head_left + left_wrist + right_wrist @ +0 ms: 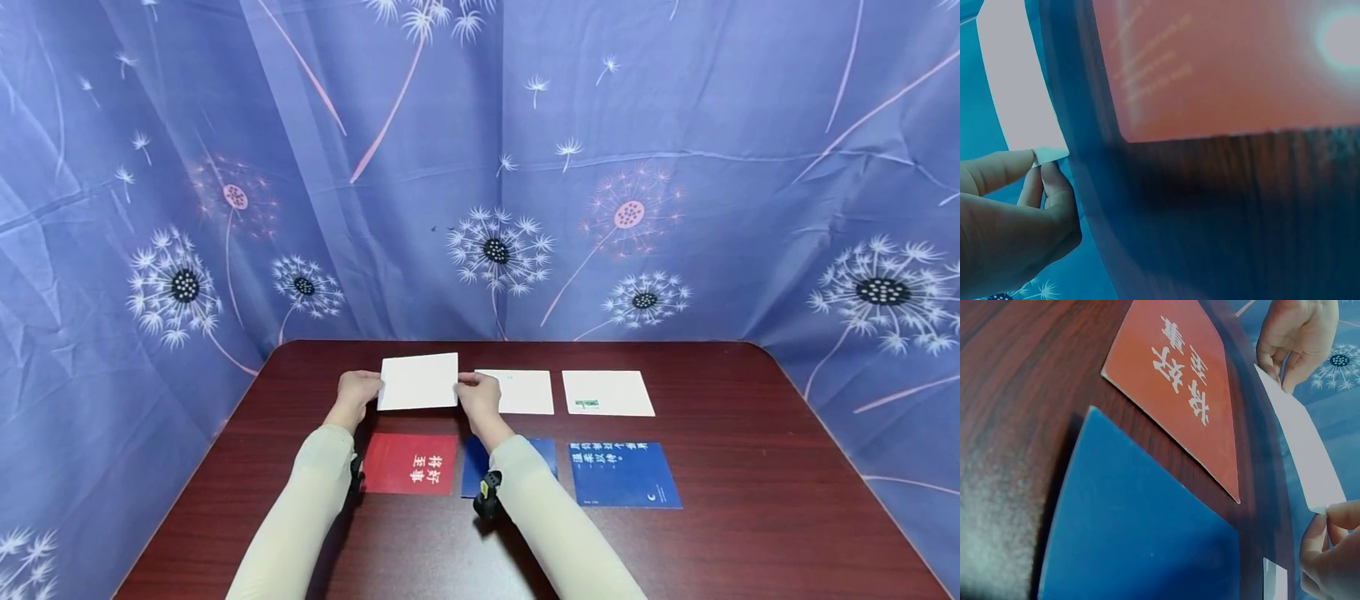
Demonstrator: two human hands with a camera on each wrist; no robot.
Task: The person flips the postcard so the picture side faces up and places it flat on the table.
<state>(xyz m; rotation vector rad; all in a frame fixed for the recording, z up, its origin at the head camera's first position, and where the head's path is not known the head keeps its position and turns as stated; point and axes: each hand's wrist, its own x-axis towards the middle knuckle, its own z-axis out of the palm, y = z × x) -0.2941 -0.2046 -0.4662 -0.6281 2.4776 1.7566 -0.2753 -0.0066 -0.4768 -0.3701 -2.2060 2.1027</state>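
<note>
A white card [418, 382] is held up above the back left of the table, tilted toward the head camera. My left hand [356, 395] pinches its left edge between thumb and fingers; the left wrist view shows the pinched card corner [1051, 154]. At the opposite edge my right hand [480, 402] pinches the card too, as the right wrist view also shows. Nearer me lies a red card [401, 463] with white characters. Beside it a blue card [474, 467] is partly hidden under my right forearm.
Two more white cards lie at the back: one [525, 392] partly behind my right hand, another [611, 387] with a small green print to its right. A second blue card [624, 477] with white writing lies at front right. A blue dandelion curtain [555, 242] hangs behind the dark red-brown table [765, 483].
</note>
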